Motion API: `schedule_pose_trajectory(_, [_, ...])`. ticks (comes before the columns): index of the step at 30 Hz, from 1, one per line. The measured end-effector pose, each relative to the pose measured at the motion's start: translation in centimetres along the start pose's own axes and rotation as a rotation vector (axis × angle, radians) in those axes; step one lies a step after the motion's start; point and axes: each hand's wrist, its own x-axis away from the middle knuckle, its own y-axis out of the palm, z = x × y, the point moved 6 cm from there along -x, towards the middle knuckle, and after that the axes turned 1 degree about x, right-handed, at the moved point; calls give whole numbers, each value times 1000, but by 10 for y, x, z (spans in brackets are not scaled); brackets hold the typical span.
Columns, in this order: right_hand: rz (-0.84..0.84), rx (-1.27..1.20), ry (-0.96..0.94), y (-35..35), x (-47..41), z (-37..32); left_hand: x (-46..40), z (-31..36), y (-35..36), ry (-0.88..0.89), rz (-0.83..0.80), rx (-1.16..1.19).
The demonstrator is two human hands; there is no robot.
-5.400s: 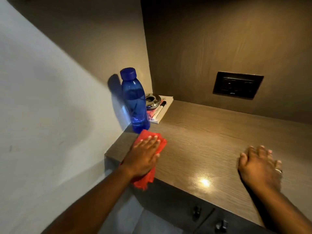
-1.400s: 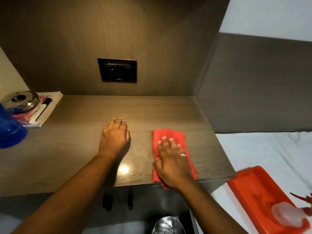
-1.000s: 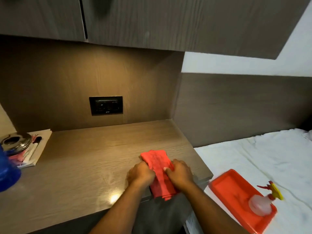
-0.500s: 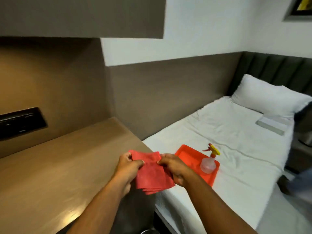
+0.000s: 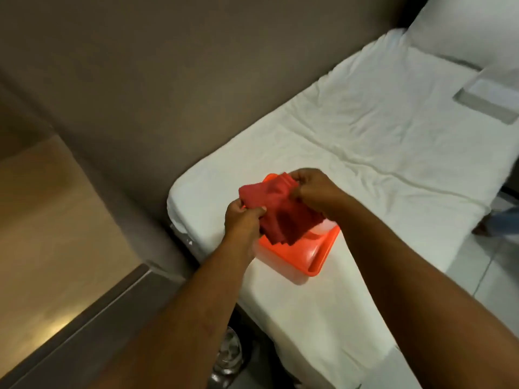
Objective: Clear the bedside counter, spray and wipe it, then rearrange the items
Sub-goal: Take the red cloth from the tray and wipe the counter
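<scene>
Both hands grip the red cloth (image 5: 276, 211) above the orange tray (image 5: 309, 255): the left hand (image 5: 243, 219) pinches its near edge, and the right hand (image 5: 311, 189) has fingers curled round the far folds. The cloth hangs bunched between them, not touching the tray. To finish well, I judge it should be folded flat and set in the bare near part of the tray, since something pale, mostly hidden, sits under the cloth at the far side and could be knocked. The tray rests near the corner of the bed (image 5: 379, 136). To the left lies the wiped tabletop (image 5: 50, 234), well apart from the hands. A pillow (image 5: 471, 26) lies at the bed's far end.
</scene>
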Motion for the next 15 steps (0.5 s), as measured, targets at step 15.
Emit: schedule_pose_trajectory(15, [-271, 731, 7, 89, -112, 177, -115, -119, 8, -537, 107, -142])
